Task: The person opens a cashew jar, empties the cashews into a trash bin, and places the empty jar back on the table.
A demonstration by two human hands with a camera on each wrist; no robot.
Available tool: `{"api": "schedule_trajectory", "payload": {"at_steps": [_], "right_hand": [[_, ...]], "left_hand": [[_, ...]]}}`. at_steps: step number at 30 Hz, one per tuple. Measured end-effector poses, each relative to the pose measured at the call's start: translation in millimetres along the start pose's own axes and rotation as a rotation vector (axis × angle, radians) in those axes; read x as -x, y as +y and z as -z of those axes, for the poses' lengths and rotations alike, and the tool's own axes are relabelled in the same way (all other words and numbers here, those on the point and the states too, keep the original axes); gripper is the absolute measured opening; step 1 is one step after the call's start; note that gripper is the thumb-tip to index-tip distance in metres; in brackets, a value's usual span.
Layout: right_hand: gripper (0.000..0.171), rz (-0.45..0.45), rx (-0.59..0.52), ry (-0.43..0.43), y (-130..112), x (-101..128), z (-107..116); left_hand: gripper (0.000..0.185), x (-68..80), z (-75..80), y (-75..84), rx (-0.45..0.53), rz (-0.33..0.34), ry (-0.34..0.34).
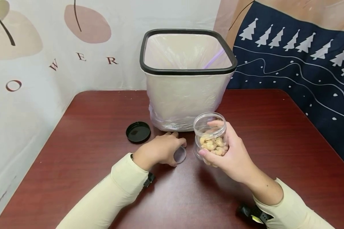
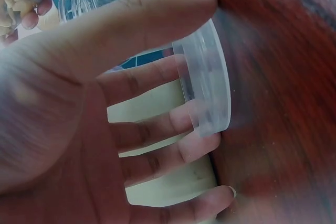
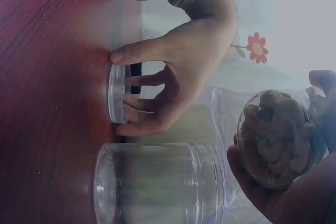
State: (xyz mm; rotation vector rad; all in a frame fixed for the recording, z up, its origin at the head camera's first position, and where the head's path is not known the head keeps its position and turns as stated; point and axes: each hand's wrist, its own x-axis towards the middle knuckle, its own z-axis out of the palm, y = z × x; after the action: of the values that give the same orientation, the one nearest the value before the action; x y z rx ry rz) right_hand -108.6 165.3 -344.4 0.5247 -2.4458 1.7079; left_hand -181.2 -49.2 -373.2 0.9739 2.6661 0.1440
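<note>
My left hand (image 1: 163, 149) spans a shallow clear plastic lid (image 1: 180, 155) low at the tabletop, thumb on one side of its rim and fingertips on the other. My right hand (image 1: 232, 152) grips a clear jar of cashews (image 1: 213, 144), tilted and raised above the table, its mouth uncovered. The round base of that jar shows in the right wrist view, with cashews (image 3: 273, 145) pressed against it. Under it a second clear jar (image 3: 157, 182) stands upright on the table, mostly hidden in the head view.
A black lid (image 1: 138, 132) lies on the table left of my left hand. Behind both hands stands a bin (image 1: 186, 95) with a black rim and a translucent liner bag. The dark red table (image 1: 89, 133) ends at a printed cloth (image 1: 289, 63) backdrop.
</note>
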Motion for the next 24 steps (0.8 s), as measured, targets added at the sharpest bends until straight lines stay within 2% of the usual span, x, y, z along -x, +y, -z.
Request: {"api": "schedule_trajectory", "payload": {"at_steps": [6,13,18,24], "right_hand": [[0.069,0.002,-0.002,0.005,0.8,1.4,1.6],[0.069,0.009,0.015,0.008,0.8,0.7,2.6],[0.069,0.022,0.021,0.016,0.3,-0.2,4.0],[0.069,0.023,0.009,0.027,0.1,0.0,5.7]], "left_hand": [[0.071,0.0,1.3,3.1,-0.015,0.001,-0.006],[0.077,6.3,8.1,3.1,0.026,-0.045,0.031],[0.057,13.8,20.3,5.2,0.094,-0.115,0.072],[0.04,21.7,36.3,5.3,0.241,-0.217,0.112]]}}
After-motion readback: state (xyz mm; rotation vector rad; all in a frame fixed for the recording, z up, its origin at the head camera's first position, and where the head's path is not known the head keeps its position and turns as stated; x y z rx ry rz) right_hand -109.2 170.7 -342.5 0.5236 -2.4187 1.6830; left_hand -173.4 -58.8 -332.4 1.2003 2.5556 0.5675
